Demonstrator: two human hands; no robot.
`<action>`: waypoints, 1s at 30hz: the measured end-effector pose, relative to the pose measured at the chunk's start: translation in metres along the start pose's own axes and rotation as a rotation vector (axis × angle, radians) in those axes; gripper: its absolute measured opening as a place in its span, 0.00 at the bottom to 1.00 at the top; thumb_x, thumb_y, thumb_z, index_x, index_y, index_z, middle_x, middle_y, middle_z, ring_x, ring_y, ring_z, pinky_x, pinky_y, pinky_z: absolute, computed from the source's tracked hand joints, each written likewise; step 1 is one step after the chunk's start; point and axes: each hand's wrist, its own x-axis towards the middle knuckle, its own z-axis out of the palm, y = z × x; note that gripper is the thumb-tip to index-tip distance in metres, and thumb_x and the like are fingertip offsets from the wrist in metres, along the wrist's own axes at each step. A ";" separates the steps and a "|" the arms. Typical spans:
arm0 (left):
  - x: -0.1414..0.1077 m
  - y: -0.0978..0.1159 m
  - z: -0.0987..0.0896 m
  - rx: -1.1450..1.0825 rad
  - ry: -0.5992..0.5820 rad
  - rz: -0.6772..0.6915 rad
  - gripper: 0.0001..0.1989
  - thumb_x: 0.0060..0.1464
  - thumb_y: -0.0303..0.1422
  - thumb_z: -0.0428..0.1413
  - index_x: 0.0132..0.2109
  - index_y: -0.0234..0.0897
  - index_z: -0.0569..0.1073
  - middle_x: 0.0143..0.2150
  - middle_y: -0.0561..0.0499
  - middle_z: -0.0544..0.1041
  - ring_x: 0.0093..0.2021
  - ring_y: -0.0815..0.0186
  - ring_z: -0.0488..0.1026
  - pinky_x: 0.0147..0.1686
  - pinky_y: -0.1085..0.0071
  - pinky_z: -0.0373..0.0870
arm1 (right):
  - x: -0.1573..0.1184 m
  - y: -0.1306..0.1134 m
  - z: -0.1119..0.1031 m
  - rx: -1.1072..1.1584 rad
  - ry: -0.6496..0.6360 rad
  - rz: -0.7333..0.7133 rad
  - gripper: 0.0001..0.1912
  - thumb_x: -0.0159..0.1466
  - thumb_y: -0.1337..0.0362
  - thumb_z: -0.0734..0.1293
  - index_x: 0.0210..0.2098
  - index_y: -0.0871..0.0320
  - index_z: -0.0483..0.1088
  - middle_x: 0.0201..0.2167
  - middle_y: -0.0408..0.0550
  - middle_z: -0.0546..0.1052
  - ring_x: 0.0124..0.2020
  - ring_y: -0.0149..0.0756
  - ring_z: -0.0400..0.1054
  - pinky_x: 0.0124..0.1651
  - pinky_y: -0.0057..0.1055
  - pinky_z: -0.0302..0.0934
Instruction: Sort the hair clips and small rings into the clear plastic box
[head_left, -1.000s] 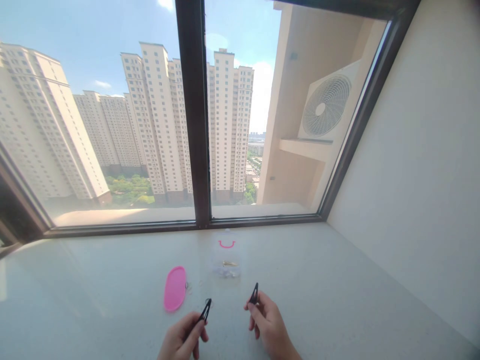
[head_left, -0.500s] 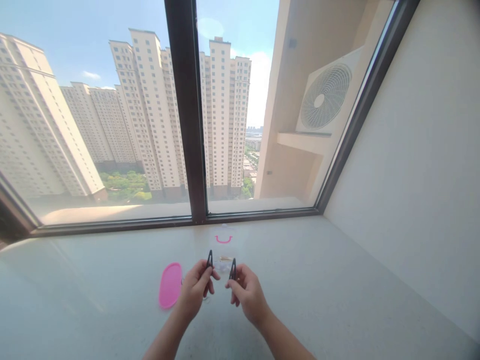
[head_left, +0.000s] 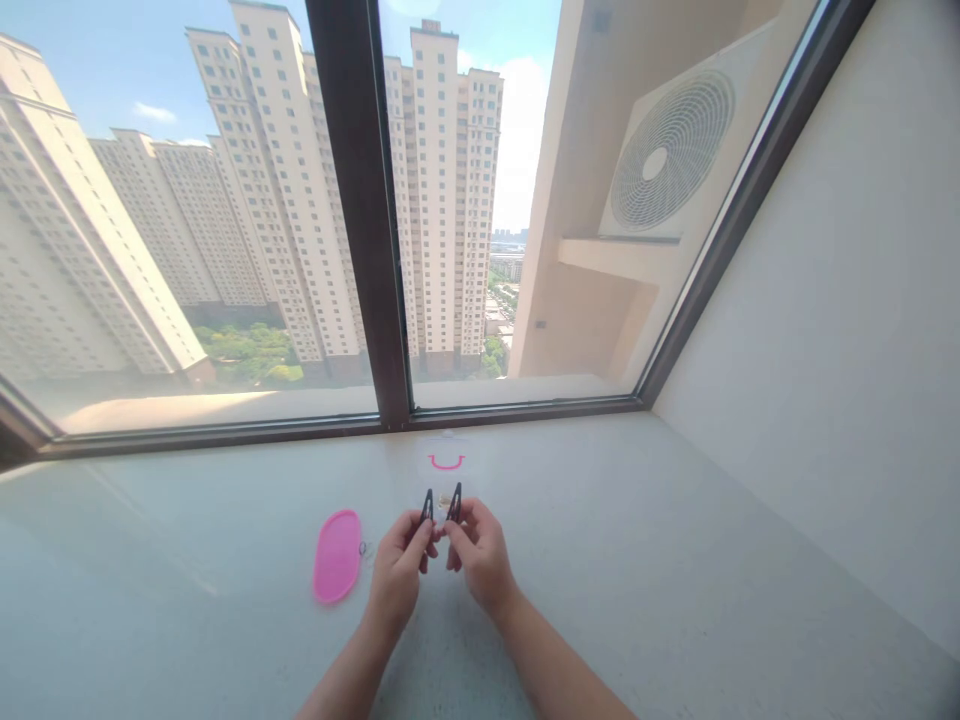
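Note:
My left hand (head_left: 402, 560) is closed on a black hair clip (head_left: 427, 504) that points upward. A second black hair clip (head_left: 454, 500) stands upright between the thumb and fingers of my right hand (head_left: 480, 555). The two hands are close together over the white sill, with a narrow gap between the clips. Just behind the clips lies a small gold-coloured item (head_left: 444, 502), partly hidden. To the left of my left hand lies a pink oval lid or tray (head_left: 337, 556), with a small dark ring (head_left: 363, 549) at its right edge.
A pink curved handle (head_left: 446, 463) lies on the white sill (head_left: 637, 600) beyond the hands, near the dark window frame (head_left: 510, 412). A white wall (head_left: 840, 300) rises at the right. Tall buildings and an air-conditioner unit show through the glass.
My hands have come closer together, bringing the two black clips nearer each other. The camera view has tilted slightly downward, so the scene sits higher.

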 end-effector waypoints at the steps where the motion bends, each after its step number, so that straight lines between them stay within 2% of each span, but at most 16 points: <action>1: 0.000 -0.001 -0.001 0.036 -0.015 -0.008 0.14 0.53 0.42 0.54 0.33 0.35 0.72 0.24 0.54 0.70 0.22 0.70 0.64 0.21 0.76 0.59 | -0.001 0.002 -0.003 -0.020 -0.013 0.004 0.11 0.59 0.58 0.65 0.35 0.60 0.65 0.27 0.44 0.73 0.15 0.23 0.59 0.16 0.21 0.54; 4: 0.002 -0.001 -0.006 0.145 -0.021 0.046 0.13 0.52 0.42 0.55 0.32 0.35 0.75 0.27 0.52 0.71 0.26 0.67 0.66 0.25 0.75 0.62 | 0.000 0.006 -0.010 -0.079 -0.044 0.016 0.12 0.59 0.57 0.65 0.35 0.60 0.66 0.27 0.44 0.73 0.15 0.23 0.59 0.16 0.21 0.54; 6: 0.004 0.000 -0.009 0.189 0.015 0.108 0.13 0.52 0.41 0.55 0.31 0.35 0.76 0.30 0.50 0.72 0.32 0.65 0.68 0.31 0.73 0.64 | 0.001 0.008 -0.012 -0.098 -0.050 0.037 0.11 0.59 0.57 0.65 0.35 0.60 0.66 0.28 0.44 0.73 0.14 0.23 0.60 0.15 0.21 0.54; 8: 0.005 0.002 -0.009 0.194 0.040 0.112 0.13 0.53 0.40 0.55 0.30 0.35 0.77 0.30 0.50 0.73 0.33 0.64 0.69 0.33 0.73 0.64 | 0.001 0.009 -0.012 -0.108 -0.052 0.054 0.11 0.58 0.58 0.66 0.34 0.60 0.67 0.28 0.44 0.74 0.14 0.23 0.60 0.15 0.21 0.54; 11: 0.003 0.004 -0.006 0.153 0.007 0.054 0.12 0.52 0.39 0.55 0.32 0.35 0.77 0.27 0.52 0.74 0.29 0.65 0.68 0.30 0.74 0.62 | 0.000 0.009 -0.010 -0.113 -0.077 0.059 0.11 0.58 0.58 0.66 0.33 0.60 0.68 0.27 0.44 0.73 0.15 0.24 0.61 0.16 0.22 0.55; 15: 0.002 0.003 -0.001 0.110 -0.038 0.020 0.12 0.52 0.38 0.55 0.36 0.34 0.78 0.27 0.51 0.75 0.28 0.65 0.68 0.28 0.74 0.61 | -0.001 0.008 -0.008 -0.116 -0.110 0.064 0.12 0.59 0.57 0.67 0.34 0.60 0.69 0.25 0.43 0.72 0.16 0.25 0.62 0.17 0.22 0.56; 24: 0.005 0.003 -0.003 0.147 -0.001 0.042 0.11 0.53 0.38 0.55 0.32 0.35 0.76 0.27 0.52 0.75 0.29 0.65 0.69 0.30 0.74 0.63 | 0.000 0.006 -0.011 -0.184 -0.128 0.119 0.12 0.59 0.55 0.67 0.32 0.59 0.68 0.19 0.41 0.69 0.17 0.29 0.63 0.21 0.24 0.57; 30: 0.005 0.007 -0.001 0.119 -0.022 0.021 0.10 0.53 0.37 0.55 0.32 0.34 0.75 0.25 0.53 0.73 0.27 0.67 0.66 0.28 0.74 0.62 | -0.001 0.003 -0.011 -0.193 -0.132 0.119 0.11 0.59 0.57 0.66 0.32 0.60 0.68 0.19 0.41 0.70 0.17 0.29 0.64 0.21 0.24 0.58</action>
